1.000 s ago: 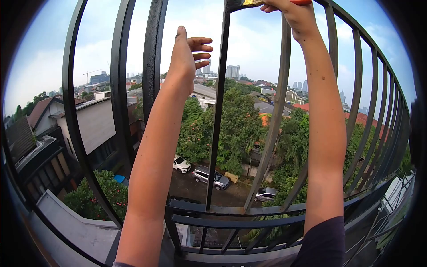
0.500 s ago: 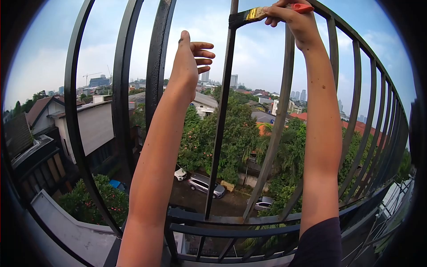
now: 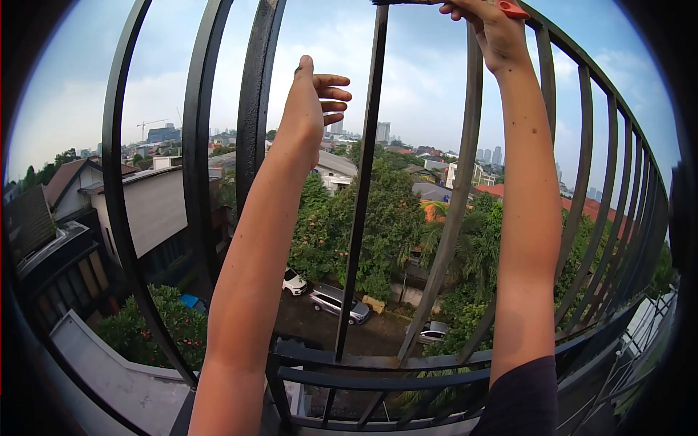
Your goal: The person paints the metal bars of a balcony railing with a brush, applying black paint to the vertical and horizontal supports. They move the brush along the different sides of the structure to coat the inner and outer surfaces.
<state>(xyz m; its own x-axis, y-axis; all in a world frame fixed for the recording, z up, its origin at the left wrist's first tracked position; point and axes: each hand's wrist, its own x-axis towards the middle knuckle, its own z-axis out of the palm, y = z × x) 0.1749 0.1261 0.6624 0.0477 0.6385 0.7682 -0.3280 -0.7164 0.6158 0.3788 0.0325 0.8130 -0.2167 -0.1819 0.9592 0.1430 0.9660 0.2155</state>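
My right hand is raised at the top of the view, its fingers closed round a paintbrush with a red handle end. The dark bristles reach left to a black metal bar at the upper edge; most of the brush head is cut off by the frame. My left hand is held up just left of that bar, fingers spread and holding nothing. A dark smudge marks its thumb. Between the bar and my right arm stands a duller, greyish bar.
Thicker black bars stand at left, and the railing curves away at right under a top rail. A lower rail crosses in front. Far below lie trees, parked cars and roofs.
My right hand and the paintbrush have moved up along the bar, so the brush head is now mostly out of frame. My left hand stays nearly in place.
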